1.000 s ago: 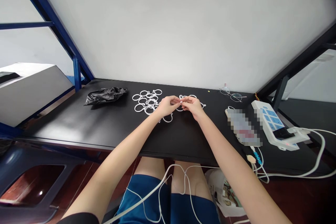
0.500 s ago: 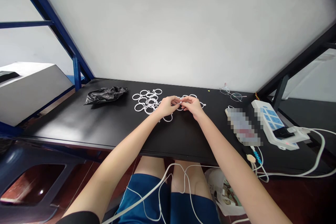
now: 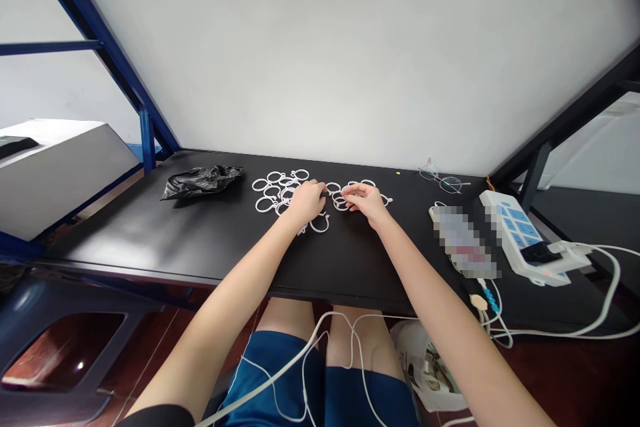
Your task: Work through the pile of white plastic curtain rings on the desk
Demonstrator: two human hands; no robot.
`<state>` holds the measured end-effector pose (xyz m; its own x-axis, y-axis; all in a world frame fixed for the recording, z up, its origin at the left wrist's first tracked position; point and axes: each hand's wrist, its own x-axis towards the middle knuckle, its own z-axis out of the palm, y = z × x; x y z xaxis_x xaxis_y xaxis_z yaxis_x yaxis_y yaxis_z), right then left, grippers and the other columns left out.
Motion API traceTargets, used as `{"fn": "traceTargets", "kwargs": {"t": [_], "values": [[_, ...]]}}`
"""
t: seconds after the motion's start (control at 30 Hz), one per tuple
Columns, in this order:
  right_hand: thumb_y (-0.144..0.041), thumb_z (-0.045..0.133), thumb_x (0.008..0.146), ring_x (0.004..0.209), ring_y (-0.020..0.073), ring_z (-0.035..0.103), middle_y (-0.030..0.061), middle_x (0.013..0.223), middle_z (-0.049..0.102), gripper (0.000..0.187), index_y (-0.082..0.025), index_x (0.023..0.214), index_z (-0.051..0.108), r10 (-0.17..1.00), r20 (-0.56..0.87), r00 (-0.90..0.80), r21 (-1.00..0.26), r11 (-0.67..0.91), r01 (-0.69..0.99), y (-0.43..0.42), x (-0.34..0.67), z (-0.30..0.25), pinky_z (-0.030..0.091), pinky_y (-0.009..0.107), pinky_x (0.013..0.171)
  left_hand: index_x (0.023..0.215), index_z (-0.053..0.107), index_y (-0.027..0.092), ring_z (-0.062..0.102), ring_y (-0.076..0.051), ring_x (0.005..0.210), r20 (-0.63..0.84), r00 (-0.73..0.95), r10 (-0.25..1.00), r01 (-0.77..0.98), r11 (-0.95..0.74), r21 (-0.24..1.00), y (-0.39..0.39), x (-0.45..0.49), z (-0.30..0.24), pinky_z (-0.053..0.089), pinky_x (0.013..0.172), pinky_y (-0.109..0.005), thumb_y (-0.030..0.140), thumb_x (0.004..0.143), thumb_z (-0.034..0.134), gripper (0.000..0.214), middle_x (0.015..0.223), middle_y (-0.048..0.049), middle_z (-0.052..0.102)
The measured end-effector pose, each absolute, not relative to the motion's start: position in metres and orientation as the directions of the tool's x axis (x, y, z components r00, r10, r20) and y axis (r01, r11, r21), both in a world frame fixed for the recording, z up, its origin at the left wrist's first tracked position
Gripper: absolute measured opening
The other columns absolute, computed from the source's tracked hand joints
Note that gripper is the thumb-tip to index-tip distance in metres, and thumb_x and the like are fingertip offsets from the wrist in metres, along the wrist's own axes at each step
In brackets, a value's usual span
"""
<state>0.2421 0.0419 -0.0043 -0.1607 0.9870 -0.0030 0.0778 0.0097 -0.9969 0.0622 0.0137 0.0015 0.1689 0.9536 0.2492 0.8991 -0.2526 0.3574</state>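
So the left rings [image 3: 287, 189] sit left of and partly under my curled left hand [image 3: 307, 201], the right rings [image 3: 341, 208] are at my narrowly pinched right hand [image 3: 367, 203], all well in from the front edge of the worktop [image 3: 210, 240], and tbh can't tell what either's holding.

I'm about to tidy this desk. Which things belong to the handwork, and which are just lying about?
In the work:
white rings, in two groups
left hand, over the left group
right hand, at the right group

Apparently just lying about:
black bag
glasses
phone
power strip
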Motion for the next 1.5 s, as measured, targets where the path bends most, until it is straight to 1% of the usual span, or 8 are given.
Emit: {"fn": "traceTargets", "kwargs": {"t": [0.23,0.4,0.47,0.6,0.9,1.03,1.3,1.5], "values": [[-0.016,0.074,0.059,0.055,0.0083,0.06,0.0031,0.082,0.071,0.013,-0.018,0.071,0.068,0.987,-0.003,-0.162,-0.996,0.011,0.088,0.041,0.242,-0.003,0.05,0.019,0.047,0.1,0.064,0.017,0.061,-0.022,0.091,0.27,0.182,0.945,0.848,-0.29,0.443,0.016,0.062,-0.001,0.046,0.08,-0.032,0.013,0.083,0.048,0.024,0.1,-0.0099,0.065],[-0.017,0.074,0.059,0.055,0.0085,0.06,0.0024,0.077,0.069,0.013,-0.018,0.07,0.069,0.989,-0.011,-0.149,-0.996,0.002,0.086,0.041,0.242,-0.003,0.049,0.019,0.046,0.104,0.063,0.015,0.061,-0.023,0.093,0.314,0.077,0.946,0.827,-0.237,0.51,0.022,0.047,0.009,0.046,0.083,-0.033,0.013,0.086,0.039,0.03,0.1,-0.0116,0.067],[-0.018,0.075,0.059,0.055,0.0089,0.06,0.0022,0.075,0.069,0.013,-0.019,0.069,0.069,0.989,-0.01,-0.146,-0.997,0.002,0.082,0.041,0.243,-0.003,0.049,0.019,0.045,0.098,0.064,0.016,0.061,-0.022,0.09,0.265,0.086,0.96,0.817,-0.22,0.533,0.023,0.04,0.012,0.046,0.081,-0.032,0.009,0.081,0.041,0.03,0.096,-0.0097,0.067],[-0.02,0.077,0.059,0.054,0.009,0.06,0.0024,0.076,0.069,0.013,-0.019,0.069,0.069,0.989,-0.011,-0.145,-0.997,0.001,0.08,0.04,0.243,-0.003,0.05,0.02,0.046,0.078,0.063,0.019,0.059,-0.021,0.079,0.147,0.15,0.978,0.87,-0.201,0.45,0.022,0.038,0.01,0.045,0.073,-0.031,0.01,0.07,0.053,0.016,0.082,-0.0062,0.064],[-0.024,0.081,0.058,0.054,0.009,0.059,0.0021,0.074,0.067,0.017,-0.019,0.068,0.068,0.989,-0.011,-0.15,-0.997,0.001,0.08,0.041,0.242,-0.004,0.049,0.02,0.045,0.073,0.056,0.017,0.054,-0.017,0.07,0.236,0.068,0.969,0.898,-0.163,0.409,0.027,0.041,-0.002,0.041,0.065,-0.029,0.002,0.07,0.05,0.017,0.082,-0.0067,0.057],[-0.028,0.083,0.057,0.053,0.0092,0.059,0.0018,0.071,0.067,0.022,-0.019,0.069,0.067,0.989,-0.008,-0.149,-0.997,0.004,0.08,0.042,0.242,-0.005,0.049,0.021,0.045,0.073,0.053,0.018,0.053,-0.015,0.066,0.249,0.043,0.968,0.882,-0.154,0.445,0.028,0.038,-0.003,0.041,0.065,-0.029,0.002,0.068,0.051,0.017,0.085,-0.0059,0.057],[-0.031,0.084,0.056,0.054,0.0095,0.059,0.0016,0.07,0.066,0.026,-0.018,0.07,0.068,0.988,-0.01,-0.155,-0.997,0.002,0.08,0.043,0.243,-0.006,0.049,0.02,0.045,0.075,0.051,0.019,0.054,-0.015,0.065,0.223,0.04,0.974,0.812,-0.162,0.561,0.024,0.042,0.002,0.041,0.062,-0.027,0.001,0.064,0.052,0.021,0.069,-0.0009,0.058],[-0.032,0.084,0.056,0.053,0.0084,0.059,0.0012,0.069,0.066,0.027,-0.017,0.071,0.068,0.988,-0.008,-0.152,-0.997,0.003,0.075,0.043,0.242,-0.007,0.049,0.018,0.045,0.071,0.046,0.019,0.055,-0.014,0.062,0.326,0.054,0.944,0.755,-0.252,0.605,0.027,0.042,0.0,0.044,0.063,-0.028,0.002,0.063,0.053,0.02,0.065,0.0007,0.057]]}}
